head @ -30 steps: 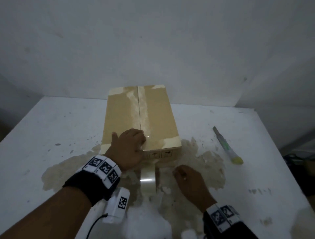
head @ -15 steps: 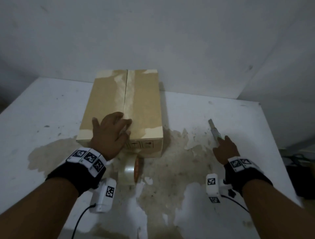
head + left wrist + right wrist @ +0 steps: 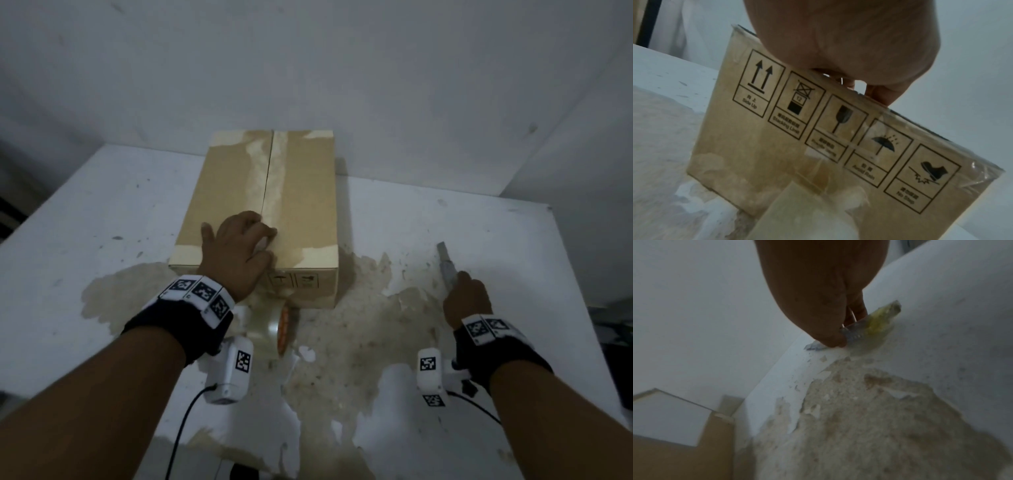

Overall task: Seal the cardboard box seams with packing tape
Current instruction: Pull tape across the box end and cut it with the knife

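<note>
- The left hand [image 3: 236, 255] is laid on the near end of the box [image 3: 301, 205] top, fingers bent over the middle seam where the tape begins.
- The right hand [image 3: 466, 301] is closed around the knife [image 3: 445, 263] on the desk [image 3: 428, 222], well apart from the box.
- The brown box is seen at the desk's far middle, flaps shut, torn pale strips along the seam, handling symbols printed on its near face.
- The tape roll [image 3: 274, 329] stands just before the box.

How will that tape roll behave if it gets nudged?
The tape roll stands on edge before the cardboard box, so it would probably roll. It looks like a light hollow ring, likely to topple flat. A strip seemingly tethers it to the box.
</note>
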The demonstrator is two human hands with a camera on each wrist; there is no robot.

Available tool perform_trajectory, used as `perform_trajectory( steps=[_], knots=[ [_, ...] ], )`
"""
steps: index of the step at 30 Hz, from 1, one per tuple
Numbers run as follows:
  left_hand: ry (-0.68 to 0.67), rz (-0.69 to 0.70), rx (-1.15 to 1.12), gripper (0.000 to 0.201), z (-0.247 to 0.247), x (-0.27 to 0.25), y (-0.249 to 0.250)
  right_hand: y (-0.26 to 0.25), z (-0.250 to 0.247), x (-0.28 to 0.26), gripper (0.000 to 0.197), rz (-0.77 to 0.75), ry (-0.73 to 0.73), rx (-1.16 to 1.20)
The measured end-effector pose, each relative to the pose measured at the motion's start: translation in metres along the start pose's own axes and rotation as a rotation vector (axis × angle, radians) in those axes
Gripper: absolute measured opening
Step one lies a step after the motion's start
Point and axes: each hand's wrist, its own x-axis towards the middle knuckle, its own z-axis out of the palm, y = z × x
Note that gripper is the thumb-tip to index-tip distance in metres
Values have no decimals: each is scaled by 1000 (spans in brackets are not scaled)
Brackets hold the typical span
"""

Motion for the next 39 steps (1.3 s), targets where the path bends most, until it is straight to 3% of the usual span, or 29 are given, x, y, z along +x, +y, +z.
perform_trajectory(
  steps=[4, 10, 13, 15, 16, 19, 23, 26, 30, 33, 39],
  knots=[
    [-32, -18, -31, 49, -1, -1, -1, -11, -10, -18, 28, -30, 75, 144],
    [-91, -49, -329, 51, -17, -4, -5, -38, -41, -81, 12, -397, 167, 231],
    [78, 17, -412, 42, -29, -19, -9, -59, -51, -118, 8, -535, 177, 223],
    [241, 30, -389, 19, -33, -37, -9, -71, -55, -138, 18, -604, 174, 193],
    [244, -7, -405, 12, -32, -46, -9, -77, -55, -147, 21, -635, 153, 171],
    [47, -189, -440, 37, -19, -68, -14, -90, -49, -170, 29, -690, 41, 76],
    [-322, -526, -617, 31, 9, -77, -26, -111, -47, -194, 38, -739, -61, -59],
    [-456, -613, -854, 37, 20, -77, -25, -125, -43, -207, 38, -783, -95, -161],
    [-419, -594, -927, 29, 28, -77, -19, -141, -40, -210, 36, -803, -115, -238],
    [-371, -656, -936, 39, 28, -87, -17, -147, -42, -212, 37, -842, -80, -308],
    [-340, -681, -1053, 37, 29, -107, -16, -148, -39, -214, 35, -918, -58, -395]
  ],
)
